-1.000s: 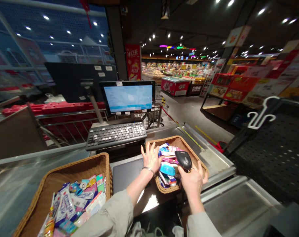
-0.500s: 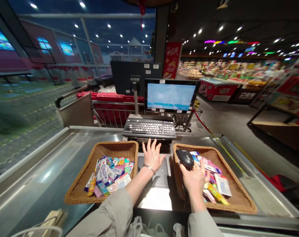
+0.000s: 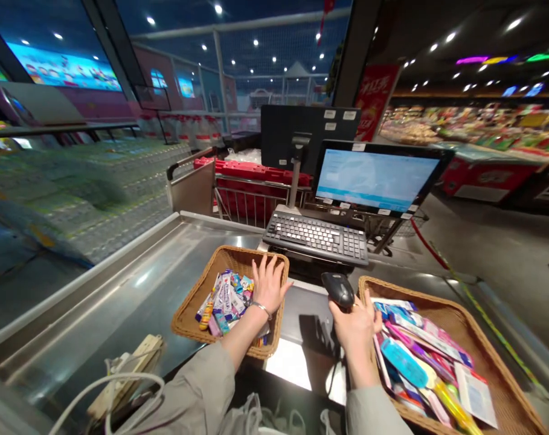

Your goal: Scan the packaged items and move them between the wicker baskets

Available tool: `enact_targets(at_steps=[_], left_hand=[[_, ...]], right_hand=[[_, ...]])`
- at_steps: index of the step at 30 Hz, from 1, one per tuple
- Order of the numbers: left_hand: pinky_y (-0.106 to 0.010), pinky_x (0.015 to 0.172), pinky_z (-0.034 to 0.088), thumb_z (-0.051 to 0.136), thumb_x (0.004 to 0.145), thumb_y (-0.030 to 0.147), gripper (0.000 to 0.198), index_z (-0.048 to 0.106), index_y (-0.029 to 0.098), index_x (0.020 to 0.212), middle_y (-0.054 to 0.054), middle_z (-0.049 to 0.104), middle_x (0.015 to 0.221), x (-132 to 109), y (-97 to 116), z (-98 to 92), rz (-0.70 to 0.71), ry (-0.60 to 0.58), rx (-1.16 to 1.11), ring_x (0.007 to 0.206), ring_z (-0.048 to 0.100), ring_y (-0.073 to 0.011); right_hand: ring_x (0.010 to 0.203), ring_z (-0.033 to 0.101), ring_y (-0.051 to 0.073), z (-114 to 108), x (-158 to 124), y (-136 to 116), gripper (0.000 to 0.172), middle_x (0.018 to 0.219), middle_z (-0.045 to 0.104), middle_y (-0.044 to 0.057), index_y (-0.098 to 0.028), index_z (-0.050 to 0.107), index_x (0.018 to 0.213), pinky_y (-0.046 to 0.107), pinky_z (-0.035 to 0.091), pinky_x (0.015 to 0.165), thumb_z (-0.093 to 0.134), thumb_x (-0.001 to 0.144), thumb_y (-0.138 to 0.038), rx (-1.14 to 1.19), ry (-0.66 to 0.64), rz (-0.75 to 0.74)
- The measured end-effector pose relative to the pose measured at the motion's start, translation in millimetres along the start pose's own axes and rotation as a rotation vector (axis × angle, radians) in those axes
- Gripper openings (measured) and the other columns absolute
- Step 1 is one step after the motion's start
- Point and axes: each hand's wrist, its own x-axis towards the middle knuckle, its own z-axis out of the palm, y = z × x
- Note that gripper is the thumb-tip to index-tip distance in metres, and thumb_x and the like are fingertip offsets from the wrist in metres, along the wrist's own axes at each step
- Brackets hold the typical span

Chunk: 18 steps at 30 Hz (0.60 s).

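Note:
My left hand (image 3: 267, 287), fingers spread, is over the right side of the left wicker basket (image 3: 190, 309), which holds several small packets (image 3: 227, 296) and a yellow-orange tube-like item (image 3: 206, 315). Whether it touches anything there is hidden. My right hand (image 3: 353, 329) grips a black barcode scanner (image 3: 338, 290), its head pointing up and away from me. That hand is just left of the right wicker basket (image 3: 496, 326), where several packaged goods lie, among them a blue brush-like item (image 3: 403, 361) and a yellow item (image 3: 455, 408).
A keyboard (image 3: 317, 235) and a lit monitor (image 3: 378, 175) stand behind the baskets. Between the baskets is a grey counter plate (image 3: 299, 311). At lower left, a power strip (image 3: 131, 368) with a white cable lies on the metal counter (image 3: 133, 302). A shopping cart (image 3: 251, 202) stands beyond.
The view has turned to the right-to-left, so the monitor and baskets appear shifted. My left hand has moved from the counter plate to the left basket. The scanner is now beside the right basket.

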Motion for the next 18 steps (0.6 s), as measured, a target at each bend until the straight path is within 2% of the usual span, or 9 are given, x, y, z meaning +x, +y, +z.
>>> enact_targets(at_steps=[4,11,15,18], left_hand=[[-0.066,0.118,0.013,0.059,0.087,0.045,0.054,0.055,0.018,0.133,-0.013,0.047,0.148,-7.2,-30.7,-0.2,-0.05,-0.035,0.053,0.144,0.027,-0.0371],[-0.065,0.118,0.012,0.059,0.086,0.044,0.052,0.058,0.019,0.131,-0.014,0.047,0.148,-14.1,-92.4,0.3,-0.103,-0.103,0.18,0.144,0.028,-0.0375],[-0.062,0.119,0.01,0.061,0.085,0.038,0.051,0.058,0.018,0.132,-0.013,0.047,0.148,-15.3,-124.5,2.2,-0.098,-0.166,0.244,0.144,0.027,-0.0371],[-0.057,0.12,0.014,0.06,0.085,0.035,0.051,0.058,0.016,0.132,-0.014,0.047,0.148,-15.7,-144.9,4.2,-0.094,-0.23,0.28,0.143,0.028,-0.0366]], right_hand=[[0.136,0.036,0.031,6.4,-1.9,-9.4,0.041,0.116,0.07,0.011,-0.02,0.072,0.092,0.054,0.012,0.111,0.052,0.072,-0.05,0.003,-0.057,-0.036],[0.136,0.036,0.031,15.6,-3.9,-16.4,0.042,0.116,0.069,0.015,-0.018,0.071,0.091,0.054,0.012,0.111,0.052,0.071,-0.049,0.022,-0.072,-0.031],[0.135,0.036,0.031,18.0,-5.9,-17.7,0.042,0.115,0.07,0.014,-0.019,0.071,0.091,0.055,0.012,0.111,0.051,0.072,-0.05,0.024,-0.072,-0.043],[0.135,0.036,0.031,19.2,-5.9,-16.1,0.045,0.115,0.07,0.014,-0.018,0.072,0.093,0.055,0.011,0.111,0.052,0.071,-0.051,0.026,-0.078,-0.042]])
